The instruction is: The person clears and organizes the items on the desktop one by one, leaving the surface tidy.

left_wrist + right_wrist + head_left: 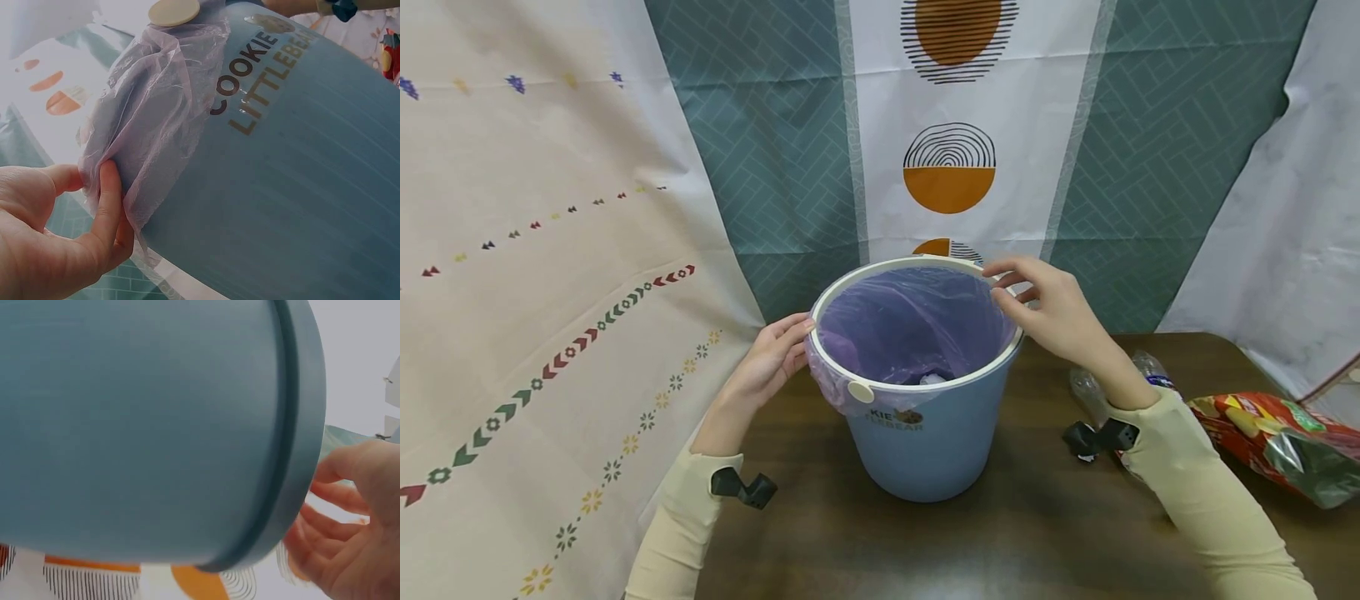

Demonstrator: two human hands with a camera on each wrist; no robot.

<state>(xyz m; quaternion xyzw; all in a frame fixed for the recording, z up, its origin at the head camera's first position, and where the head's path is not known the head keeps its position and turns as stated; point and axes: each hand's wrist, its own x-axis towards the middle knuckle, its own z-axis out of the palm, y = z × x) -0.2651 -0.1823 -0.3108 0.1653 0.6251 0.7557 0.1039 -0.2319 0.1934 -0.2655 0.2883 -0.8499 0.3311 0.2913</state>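
Patterned hangings point(793, 150) behind a dark wooden table point(1000, 550): two hands at a lined blue bin

Green side panels and a white strip printed with orange half-circles fill the upper middle of the head view; pale cloth point(535, 208) with rows of small coloured motifs covers the left side. On the brown tabletop, just below the centre of the frame, stands the blue bin point(925, 458), upright, with a cream rim point(917, 262) and a round cream button point(861, 392) at its front left. Brown lettering, "COOKIE LITTLEBEAR" point(253, 81), runs across its side.

Translucent purple liner point(917, 321) covers the inside and folds over the rim at front and left. Something small and whitish point(932, 379) lies inside.

At the left of the rim, the left hand point(765, 362) pinches the liner's overhang between thumb and fingers, as the left wrist view shows. Across the opening, the right hand point(1052, 304) is at the right of the rim with its fingers bent, thumb and fingertips a little apart; whether it holds any liner cannot be told.

Toward the right edge lies a crumpled red-and-silver snack packet point(1285, 442); clear plastic bottles point(1088, 392) lie beside it, partly behind the right forearm. Both sleeves point(1206, 500) are cream, with a black wrist camera point(743, 487) at each cuff.
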